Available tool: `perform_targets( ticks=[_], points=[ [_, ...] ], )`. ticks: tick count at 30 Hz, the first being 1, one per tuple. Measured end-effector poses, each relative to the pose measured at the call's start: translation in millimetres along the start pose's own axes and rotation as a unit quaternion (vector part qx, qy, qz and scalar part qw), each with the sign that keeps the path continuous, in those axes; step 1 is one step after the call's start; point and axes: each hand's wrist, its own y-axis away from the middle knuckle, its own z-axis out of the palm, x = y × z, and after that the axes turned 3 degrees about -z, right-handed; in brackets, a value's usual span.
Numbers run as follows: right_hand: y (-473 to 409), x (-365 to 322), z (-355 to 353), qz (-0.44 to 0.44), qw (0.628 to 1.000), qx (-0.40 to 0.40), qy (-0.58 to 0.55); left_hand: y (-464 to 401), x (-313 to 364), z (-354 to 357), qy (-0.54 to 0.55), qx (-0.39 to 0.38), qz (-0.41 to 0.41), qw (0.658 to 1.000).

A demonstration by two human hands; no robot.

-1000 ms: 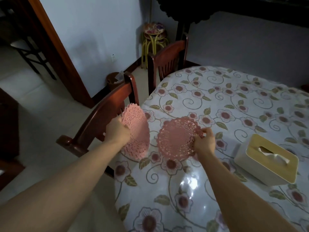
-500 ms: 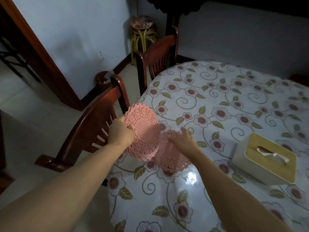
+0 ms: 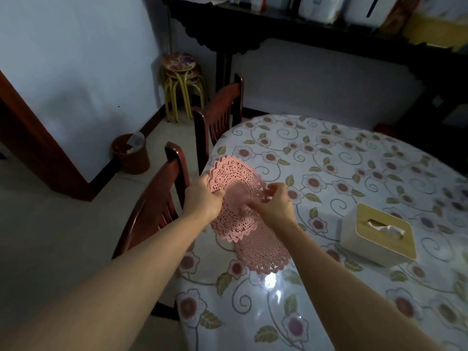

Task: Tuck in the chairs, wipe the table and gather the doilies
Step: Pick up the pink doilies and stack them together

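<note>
My left hand [image 3: 202, 198] grips the left edge of a stack of pink lace doilies [image 3: 235, 183], held tilted above the table's left edge. My right hand [image 3: 274, 202] pinches the stack's right edge, its fingertips blurred. Another pink doily [image 3: 263, 252] lies flat on the flowered tablecloth [image 3: 329, 160] just below the held ones, partly under my right forearm. A dark wooden chair [image 3: 157, 206] stands at the table's left side beside my left hand, and a second chair [image 3: 217, 112] stands farther back.
A cream tissue box [image 3: 377, 234] with a wooden lid sits on the table to the right. A brown waste bin [image 3: 130, 154] and stacked yellow-legged stools [image 3: 182, 82] stand by the wall. A dark sideboard [image 3: 329, 29] runs along the back.
My right hand has brought its doily leftward and up against the ones in my left hand. The view has tilted up, showing more of the back wall.
</note>
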Motion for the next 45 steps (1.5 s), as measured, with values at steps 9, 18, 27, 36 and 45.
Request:
perform_targets(
  ticks=[9,18,27,36,45],
  points=[
    [-48,2,2,0.015,0.995,0.09,0.036,-39,14,15,0.024,0.002,0.015,1.0],
    [-147,29,-23,-0.005,0.997,0.075,-0.024,-118,40,64,0.074,-0.001,-0.01,0.997],
    [-237,46,-51,0.086,0.953,0.003,-0.292,-194,63,115,0.245,-0.023,-0.103,0.964],
    [-262,69,-48,0.115,0.922,-0.005,-0.37,-217,68,136,0.264,-0.029,-0.13,0.955],
    [-275,68,-50,0.111,0.944,0.089,-0.298,-232,57,140,0.173,0.06,-0.113,0.977]
  ],
)
